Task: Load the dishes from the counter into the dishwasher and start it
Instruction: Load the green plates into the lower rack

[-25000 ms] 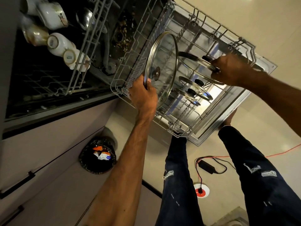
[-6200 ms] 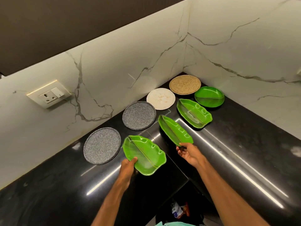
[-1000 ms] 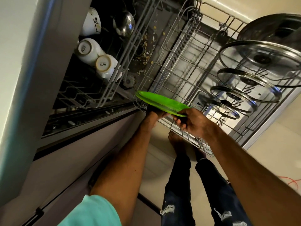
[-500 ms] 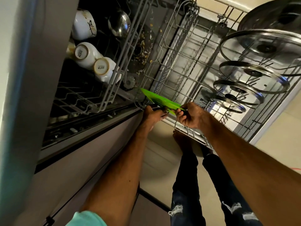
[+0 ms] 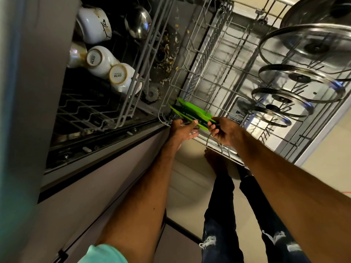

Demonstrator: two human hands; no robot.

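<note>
Two green leaf-shaped plates (image 5: 191, 112) stand tilted on edge at the near left corner of the pulled-out lower dishwasher rack (image 5: 214, 76). My left hand (image 5: 183, 130) pinches the near edge of the left plate. My right hand (image 5: 226, 131) grips the near edge of the right plate. The plates' lower parts sit among the rack's wires. Several glass pot lids (image 5: 296, 80) stand in a row at the right side of the same rack.
The upper rack (image 5: 121, 103) holds white cups (image 5: 106, 69) upside down and a steel ladle (image 5: 138, 23). Food scraps lie on the dishwasher floor (image 5: 167, 52). Grey cabinet fronts (image 5: 91, 196) run below left. My legs stand on the pale floor beside the open door.
The green plates went from nearly flat above the rack's corner to tilted on edge and lower among the wires. Both hands moved down and closer together with them.
</note>
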